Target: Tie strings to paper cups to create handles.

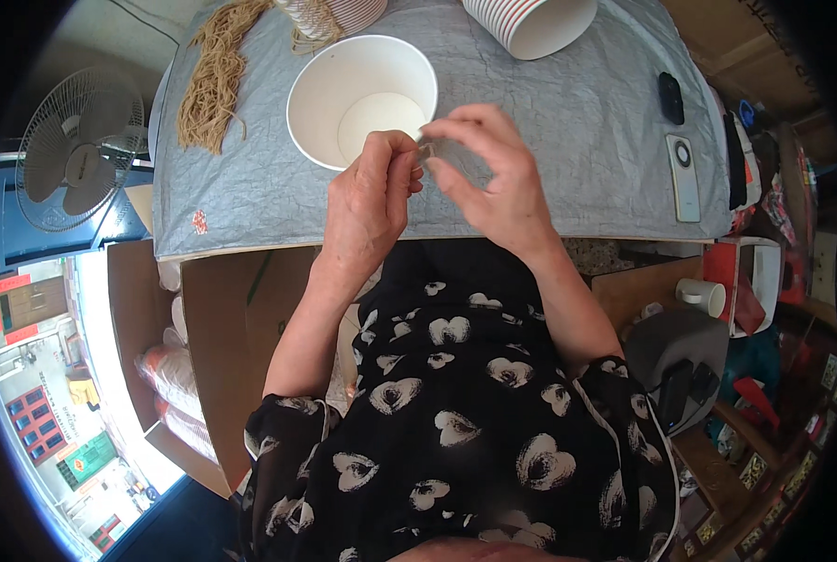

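Note:
A white paper cup (362, 98) stands open and upright on the grey-covered table (568, 122). My left hand (371, 201) and my right hand (493, 173) meet just in front of the cup's near rim. Both pinch a small, thin, pale piece (428, 150) between thumbs and fingertips; it is too small to tell what it is. The cup's inside looks empty.
A bundle of tan cord (214, 80) lies at the table's far left. Stacks of striped paper cups (531, 21) stand at the far edge. A phone (684, 178) and a small black device (671, 97) lie at right. A fan (79, 150) and cardboard boxes (222, 337) stand left.

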Action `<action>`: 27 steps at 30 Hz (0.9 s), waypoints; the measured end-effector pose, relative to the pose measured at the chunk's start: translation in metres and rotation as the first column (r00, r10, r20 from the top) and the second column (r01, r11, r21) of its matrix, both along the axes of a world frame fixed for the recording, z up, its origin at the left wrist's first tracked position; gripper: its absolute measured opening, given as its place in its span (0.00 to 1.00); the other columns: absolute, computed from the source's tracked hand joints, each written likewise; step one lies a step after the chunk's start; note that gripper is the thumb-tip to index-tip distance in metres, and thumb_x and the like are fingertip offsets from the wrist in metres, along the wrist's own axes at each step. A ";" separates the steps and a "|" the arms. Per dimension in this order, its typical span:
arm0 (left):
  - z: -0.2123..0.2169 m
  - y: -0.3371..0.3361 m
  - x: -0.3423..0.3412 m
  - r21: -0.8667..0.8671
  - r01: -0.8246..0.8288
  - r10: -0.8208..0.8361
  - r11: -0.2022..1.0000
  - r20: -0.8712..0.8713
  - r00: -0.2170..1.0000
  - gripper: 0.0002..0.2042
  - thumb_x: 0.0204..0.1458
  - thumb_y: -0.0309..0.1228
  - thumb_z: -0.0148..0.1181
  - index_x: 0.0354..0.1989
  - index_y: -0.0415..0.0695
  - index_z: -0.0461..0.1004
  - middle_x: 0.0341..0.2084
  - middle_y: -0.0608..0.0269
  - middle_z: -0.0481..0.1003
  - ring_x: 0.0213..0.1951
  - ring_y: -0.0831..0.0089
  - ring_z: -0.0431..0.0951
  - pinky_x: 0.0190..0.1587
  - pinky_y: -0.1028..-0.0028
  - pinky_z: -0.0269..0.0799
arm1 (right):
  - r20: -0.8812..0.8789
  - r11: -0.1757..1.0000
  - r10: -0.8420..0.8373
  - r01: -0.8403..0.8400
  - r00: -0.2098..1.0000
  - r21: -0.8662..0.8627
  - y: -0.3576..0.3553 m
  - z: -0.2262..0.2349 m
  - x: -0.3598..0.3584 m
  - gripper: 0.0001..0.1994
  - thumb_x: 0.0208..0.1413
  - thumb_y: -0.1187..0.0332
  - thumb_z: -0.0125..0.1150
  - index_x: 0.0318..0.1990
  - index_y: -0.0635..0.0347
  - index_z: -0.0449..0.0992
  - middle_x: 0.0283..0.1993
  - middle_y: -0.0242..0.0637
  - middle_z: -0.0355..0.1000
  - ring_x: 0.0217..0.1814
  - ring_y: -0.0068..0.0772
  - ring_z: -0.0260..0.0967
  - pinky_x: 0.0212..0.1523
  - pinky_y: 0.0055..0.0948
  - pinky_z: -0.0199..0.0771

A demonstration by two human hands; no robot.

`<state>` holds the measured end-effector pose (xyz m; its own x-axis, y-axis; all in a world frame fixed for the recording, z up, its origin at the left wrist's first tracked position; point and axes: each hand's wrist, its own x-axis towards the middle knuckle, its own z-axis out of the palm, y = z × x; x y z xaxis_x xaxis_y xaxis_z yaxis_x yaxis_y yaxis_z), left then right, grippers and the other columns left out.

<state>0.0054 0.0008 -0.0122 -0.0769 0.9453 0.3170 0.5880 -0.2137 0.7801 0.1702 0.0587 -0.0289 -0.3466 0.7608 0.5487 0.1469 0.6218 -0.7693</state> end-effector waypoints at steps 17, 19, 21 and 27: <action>0.005 0.003 -0.006 -0.087 -0.003 0.011 0.996 0.096 0.995 0.01 0.65 0.23 0.53 0.40 0.40 0.69 0.24 0.61 0.78 0.26 0.74 0.82 0.29 0.74 0.77 | 0.072 0.885 -0.345 0.350 0.936 -0.308 0.011 -0.026 0.034 0.08 0.50 0.77 0.66 0.40 0.61 0.81 0.40 0.35 0.74 0.38 0.30 0.70 0.40 0.26 0.71; 0.005 0.004 -0.005 -0.093 0.003 0.007 0.996 0.099 0.995 0.01 0.65 0.23 0.53 0.40 0.40 0.69 0.24 0.61 0.78 0.26 0.74 0.82 0.29 0.74 0.78 | 0.007 0.926 -0.349 0.346 0.937 -0.149 0.001 -0.014 0.028 0.09 0.50 0.78 0.66 0.40 0.61 0.81 0.40 0.35 0.73 0.39 0.32 0.70 0.39 0.27 0.70; 0.004 0.005 -0.005 -0.099 0.005 0.005 0.995 0.100 0.995 0.01 0.65 0.23 0.53 0.40 0.40 0.69 0.24 0.61 0.78 0.26 0.74 0.82 0.29 0.74 0.78 | -0.037 0.952 -0.300 0.301 0.953 0.052 -0.010 -0.004 0.022 0.13 0.46 0.77 0.68 0.42 0.58 0.81 0.41 0.35 0.71 0.42 0.37 0.68 0.40 0.30 0.68; 0.006 0.005 -0.002 -0.083 -0.003 0.010 0.997 0.076 0.997 0.01 0.65 0.23 0.53 0.40 0.39 0.69 0.23 0.60 0.77 0.25 0.73 0.82 0.28 0.73 0.78 | 0.157 0.980 -0.107 0.078 0.982 0.180 -0.009 -0.002 -0.001 0.13 0.43 0.69 0.75 0.39 0.55 0.82 0.39 0.28 0.70 0.40 0.36 0.67 0.43 0.35 0.64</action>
